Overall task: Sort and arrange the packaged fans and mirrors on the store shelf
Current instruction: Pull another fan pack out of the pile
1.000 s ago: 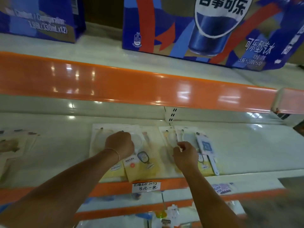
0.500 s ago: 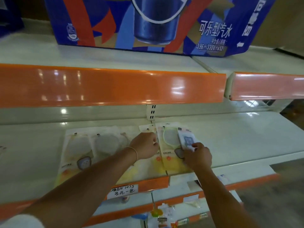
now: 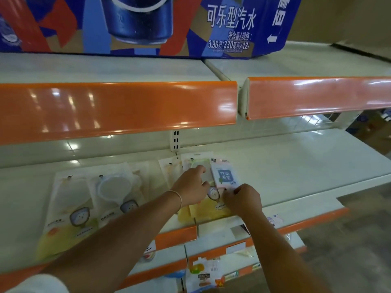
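Several flat packs of fans and mirrors with yellow lower cards lie in a row on the white middle shelf. The two leftmost packs sit apart from my hands. My left hand rests with fingers spread on a pack holding a green-rimmed item. My right hand pinches the lower edge of a small white and blue pack, which lies on top of the yellow-carded packs. The packs under my hands are partly hidden.
An orange shelf lip overhangs just above the packs. A large blue cola carton stands on the upper shelf. The white shelf runs on to the right. Lower shelves hold small packaged goods. Floor shows at the right.
My view has shifted right and closer. My left hand moved right from the left packs onto the green-rimmed pack. My right hand stays at the blue pack's lower edge.
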### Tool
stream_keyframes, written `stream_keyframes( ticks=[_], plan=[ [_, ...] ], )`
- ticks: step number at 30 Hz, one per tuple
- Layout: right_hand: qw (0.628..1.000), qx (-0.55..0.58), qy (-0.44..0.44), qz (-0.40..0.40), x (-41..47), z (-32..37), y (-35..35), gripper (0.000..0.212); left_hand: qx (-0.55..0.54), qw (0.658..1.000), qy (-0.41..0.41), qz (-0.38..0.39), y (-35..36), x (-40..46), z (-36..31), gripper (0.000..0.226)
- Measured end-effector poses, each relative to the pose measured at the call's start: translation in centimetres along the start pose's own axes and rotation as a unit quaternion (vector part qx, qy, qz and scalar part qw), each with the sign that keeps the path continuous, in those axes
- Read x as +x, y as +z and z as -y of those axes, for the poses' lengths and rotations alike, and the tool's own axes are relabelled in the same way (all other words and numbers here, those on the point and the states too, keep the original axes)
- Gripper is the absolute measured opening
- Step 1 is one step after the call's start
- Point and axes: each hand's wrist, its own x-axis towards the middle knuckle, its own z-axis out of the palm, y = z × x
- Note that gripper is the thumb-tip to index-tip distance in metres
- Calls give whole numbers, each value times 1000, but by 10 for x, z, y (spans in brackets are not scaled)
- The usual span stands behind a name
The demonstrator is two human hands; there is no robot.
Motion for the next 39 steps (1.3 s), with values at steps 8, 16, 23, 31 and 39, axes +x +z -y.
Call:
stream_keyframes(
  ticks=[8,16,23,31,39],
  plan=[
    [1000,6,-23,20,0,12,-3,27,-12,1000,-11,2,1,-4,8,40],
    [995,5,-93,22,-28,55,-2,21,-41,997,-23,-55,-28,-25,26,27],
    [988,-7,-155,16,-64,109,24,39,-57,990,-81,-96,-76,-57,70,32],
    [970,13,-239,43,-130,178,73,39,-151,964,-164,-143,-141,-122,129,36],
    [950,1,-294,102,-202,242,143,38,-192,937,-225,-186,-190,-196,195,19]
  ],
)
